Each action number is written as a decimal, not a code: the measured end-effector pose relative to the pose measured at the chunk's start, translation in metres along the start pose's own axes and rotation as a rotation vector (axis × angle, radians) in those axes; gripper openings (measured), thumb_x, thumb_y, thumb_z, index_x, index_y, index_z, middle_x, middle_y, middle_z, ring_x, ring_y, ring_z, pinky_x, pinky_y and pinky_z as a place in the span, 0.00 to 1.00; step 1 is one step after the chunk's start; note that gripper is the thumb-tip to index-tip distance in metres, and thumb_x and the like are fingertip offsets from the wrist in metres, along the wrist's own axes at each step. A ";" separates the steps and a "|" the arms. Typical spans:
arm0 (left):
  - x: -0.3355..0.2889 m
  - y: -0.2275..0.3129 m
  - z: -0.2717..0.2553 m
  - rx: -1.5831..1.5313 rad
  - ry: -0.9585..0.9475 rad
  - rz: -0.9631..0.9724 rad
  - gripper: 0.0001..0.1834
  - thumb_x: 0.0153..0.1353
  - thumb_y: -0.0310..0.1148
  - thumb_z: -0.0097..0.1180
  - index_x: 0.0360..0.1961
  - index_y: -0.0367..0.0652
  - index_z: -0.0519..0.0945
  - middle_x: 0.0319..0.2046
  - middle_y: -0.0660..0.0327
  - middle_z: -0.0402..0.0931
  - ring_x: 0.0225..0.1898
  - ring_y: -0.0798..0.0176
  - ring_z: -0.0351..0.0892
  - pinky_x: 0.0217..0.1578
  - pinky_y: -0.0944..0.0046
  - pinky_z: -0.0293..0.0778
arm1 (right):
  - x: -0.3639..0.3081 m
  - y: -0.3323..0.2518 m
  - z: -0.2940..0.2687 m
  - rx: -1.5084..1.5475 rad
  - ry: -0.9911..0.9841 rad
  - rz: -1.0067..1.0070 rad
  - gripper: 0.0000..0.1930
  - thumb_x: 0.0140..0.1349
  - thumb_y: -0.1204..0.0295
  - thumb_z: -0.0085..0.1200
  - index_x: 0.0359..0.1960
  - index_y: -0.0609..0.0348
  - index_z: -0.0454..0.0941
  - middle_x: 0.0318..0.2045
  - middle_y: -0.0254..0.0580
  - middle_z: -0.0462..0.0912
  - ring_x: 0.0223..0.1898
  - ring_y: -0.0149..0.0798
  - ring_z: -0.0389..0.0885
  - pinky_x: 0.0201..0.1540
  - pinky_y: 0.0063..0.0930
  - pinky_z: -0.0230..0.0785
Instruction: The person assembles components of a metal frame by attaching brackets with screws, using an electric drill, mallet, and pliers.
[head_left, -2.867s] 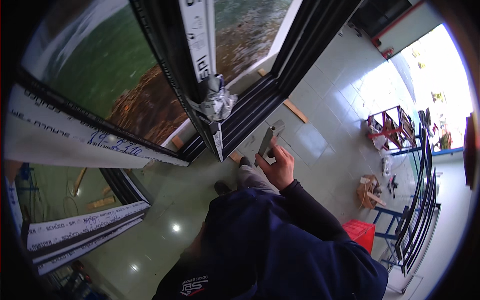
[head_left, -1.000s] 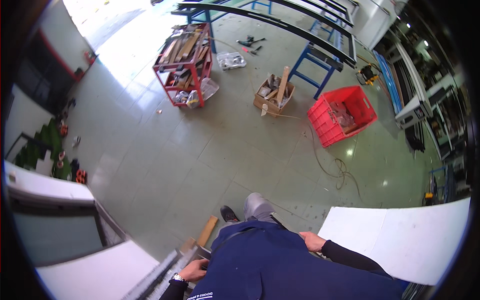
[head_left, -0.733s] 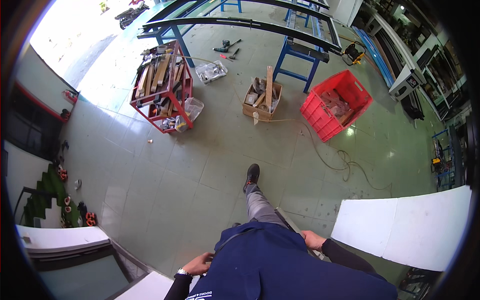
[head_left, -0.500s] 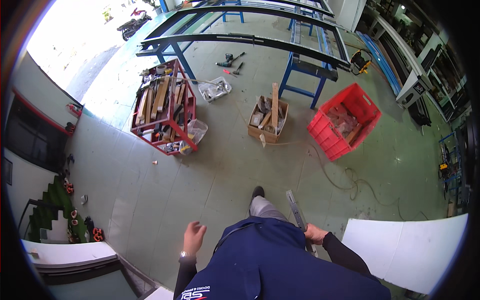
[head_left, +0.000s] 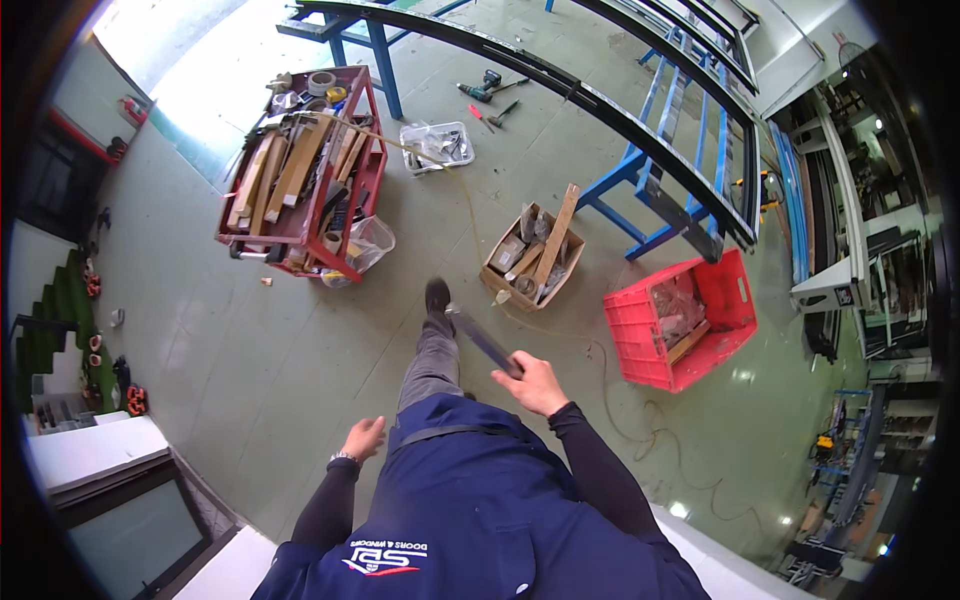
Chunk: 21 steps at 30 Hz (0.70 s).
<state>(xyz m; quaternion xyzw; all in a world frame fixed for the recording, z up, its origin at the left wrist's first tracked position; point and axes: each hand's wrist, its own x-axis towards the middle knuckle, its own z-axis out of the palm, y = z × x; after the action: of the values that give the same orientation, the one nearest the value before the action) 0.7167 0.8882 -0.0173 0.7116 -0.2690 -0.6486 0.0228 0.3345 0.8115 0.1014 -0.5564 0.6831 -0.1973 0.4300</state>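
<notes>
My right hand (head_left: pixel 535 385) is closed round one end of a long, narrow metal strip (head_left: pixel 482 341), held out in front of my waist. The strip slants up and left, its far end reaching over my shoe. It is slightly blurred; the earlier frame shows holes along it. My left hand (head_left: pixel 363 440) hangs beside my left hip, with nothing in it and its fingers loosely bent and apart from any object.
Ahead left stands a red tool cart (head_left: pixel 372 150) loaded with wooden pieces and tape rolls. A cardboard box (head_left: pixel 513 293) and a red crate (head_left: pixel 640 350) sit ahead right. Black frames (head_left: pixel 490 45) rest on blue trestles (head_left: pixel 625 185). A drill (head_left: pixel 480 90), plastic tray (head_left: pixel 466 155) and thin hose (head_left: pixel 640 445) lie on the floor.
My right hand has swung forward and left, bringing the metal strip from beside my right hip to in front of me. My left hand has lowered. I have stepped closer to the cart and box.
</notes>
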 end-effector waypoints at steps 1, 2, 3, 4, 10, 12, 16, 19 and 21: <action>0.002 0.034 0.009 -0.062 -0.104 -0.138 0.45 0.64 0.63 0.53 0.65 0.32 0.65 0.58 0.44 0.74 0.56 0.56 0.77 0.53 0.58 0.74 | 0.029 -0.005 -0.002 -0.021 -0.032 -0.012 0.21 0.57 0.57 0.67 0.28 0.62 0.72 0.18 0.42 0.73 0.21 0.40 0.70 0.29 0.36 0.67; 0.006 0.068 0.011 -0.012 -0.237 -0.197 0.52 0.63 0.73 0.41 0.71 0.34 0.57 0.64 0.44 0.67 0.63 0.54 0.71 0.59 0.55 0.70 | 0.058 -0.014 -0.005 -0.041 -0.076 -0.014 0.22 0.57 0.57 0.67 0.27 0.62 0.70 0.18 0.45 0.73 0.21 0.44 0.70 0.29 0.37 0.68; 0.025 0.087 0.018 -0.028 -0.254 -0.200 0.52 0.63 0.73 0.41 0.71 0.34 0.57 0.64 0.44 0.67 0.63 0.54 0.71 0.59 0.55 0.70 | 0.085 -0.017 -0.012 -0.063 -0.085 -0.007 0.22 0.57 0.57 0.67 0.27 0.62 0.70 0.18 0.45 0.73 0.21 0.44 0.70 0.29 0.37 0.68; 0.047 0.104 0.028 -0.275 -0.383 -0.195 0.53 0.63 0.74 0.39 0.71 0.35 0.57 0.65 0.45 0.67 0.63 0.54 0.70 0.60 0.54 0.69 | 0.109 -0.019 -0.018 -0.130 -0.127 0.021 0.21 0.56 0.56 0.67 0.27 0.61 0.71 0.19 0.46 0.75 0.23 0.48 0.73 0.31 0.39 0.69; 0.134 0.276 0.004 -0.602 -0.569 -0.123 0.55 0.60 0.77 0.37 0.73 0.40 0.56 0.68 0.51 0.65 0.65 0.54 0.69 0.64 0.52 0.66 | 0.205 -0.043 -0.097 -0.420 -0.124 0.120 0.21 0.53 0.54 0.68 0.27 0.58 0.73 0.25 0.52 0.81 0.33 0.56 0.83 0.35 0.46 0.74; 0.174 0.292 -0.013 -0.352 -0.542 -0.226 0.58 0.56 0.79 0.42 0.75 0.48 0.52 0.70 0.49 0.61 0.65 0.46 0.68 0.63 0.44 0.66 | 0.229 -0.069 -0.130 -0.478 -0.162 0.225 0.21 0.54 0.54 0.67 0.27 0.58 0.73 0.24 0.51 0.82 0.31 0.56 0.84 0.34 0.47 0.74; 0.208 0.370 -0.040 -0.373 -0.464 -0.163 0.58 0.55 0.77 0.47 0.77 0.56 0.44 0.70 0.42 0.58 0.59 0.33 0.72 0.56 0.42 0.71 | 0.304 -0.111 -0.177 -0.508 -0.145 0.248 0.21 0.55 0.55 0.67 0.27 0.59 0.72 0.23 0.50 0.82 0.30 0.58 0.83 0.33 0.47 0.73; 0.253 0.409 -0.045 -0.623 -0.334 0.003 0.45 0.63 0.66 0.52 0.71 0.49 0.58 0.62 0.51 0.70 0.56 0.49 0.76 0.54 0.50 0.71 | 0.360 -0.161 -0.186 -0.574 -0.125 0.192 0.20 0.55 0.56 0.67 0.28 0.59 0.72 0.23 0.51 0.81 0.30 0.59 0.83 0.33 0.47 0.72; 0.273 0.447 -0.038 -0.545 -0.368 0.099 0.40 0.64 0.63 0.53 0.67 0.47 0.64 0.57 0.55 0.73 0.54 0.55 0.75 0.53 0.54 0.71 | 0.399 -0.174 -0.184 -0.580 -0.153 0.168 0.20 0.55 0.56 0.67 0.28 0.60 0.73 0.23 0.54 0.80 0.30 0.60 0.82 0.32 0.48 0.71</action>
<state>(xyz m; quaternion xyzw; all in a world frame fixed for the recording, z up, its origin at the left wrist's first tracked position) 0.5980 0.3819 -0.0892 0.5364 -0.1196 -0.8125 0.1948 0.2847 0.3494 0.1865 -0.6107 0.7202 0.0846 0.3181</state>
